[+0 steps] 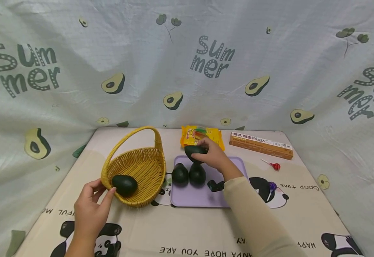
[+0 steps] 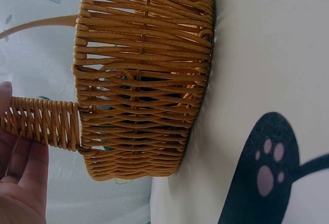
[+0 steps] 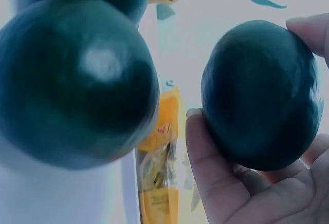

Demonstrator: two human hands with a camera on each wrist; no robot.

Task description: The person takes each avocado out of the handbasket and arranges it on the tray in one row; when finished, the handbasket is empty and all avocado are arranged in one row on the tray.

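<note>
Over the purple tray [image 1: 203,200], right hand [image 1: 215,154] curls round an avocado [image 1: 192,152] | left of tray, left hand [image 1: 93,205] pinches handle [image 2: 59,124] of wicker basket [image 1: 149,174], second avocado [image 1: 126,185] inside | smooth skin may slip if grip loosens

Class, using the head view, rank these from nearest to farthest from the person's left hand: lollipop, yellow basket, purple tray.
1. Yellow basket: left side, its handle held by the left hand.
2. Purple tray: middle, right of the basket.
3. Lollipop: right side, past the tray.
</note>
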